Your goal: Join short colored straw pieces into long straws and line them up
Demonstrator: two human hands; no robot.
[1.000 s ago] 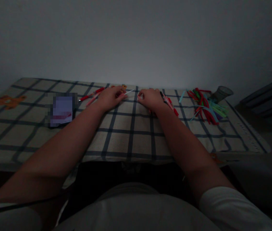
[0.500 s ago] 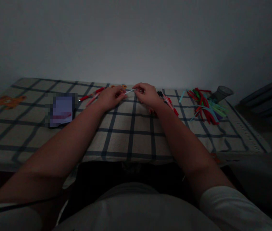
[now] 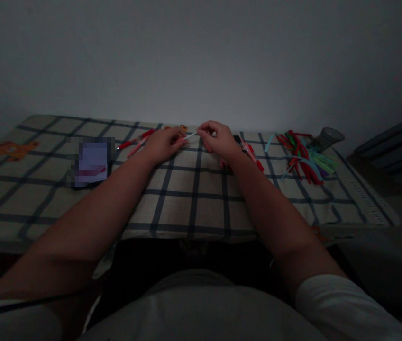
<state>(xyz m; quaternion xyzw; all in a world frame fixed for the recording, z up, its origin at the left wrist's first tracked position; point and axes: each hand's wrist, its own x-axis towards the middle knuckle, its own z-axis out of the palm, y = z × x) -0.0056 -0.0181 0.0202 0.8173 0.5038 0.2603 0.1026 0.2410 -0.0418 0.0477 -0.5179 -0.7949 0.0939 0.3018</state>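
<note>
The thin white stick [image 3: 190, 135] is between the two hands over the far side of the cloth [image 3: 176, 203], its long way running from side to side, with the right end tipped a bit toward the wall [image 3: 201, 61]. The left hand [image 3: 161, 143] pinches one end, finger and thumb closed. The right hand [image 3: 219, 139] has its fingertips nearly together on the other end. A red pen [image 3: 126, 144] lies left, bright strips [image 3: 302, 161] lie right, by a cup [image 3: 329, 137]
</note>
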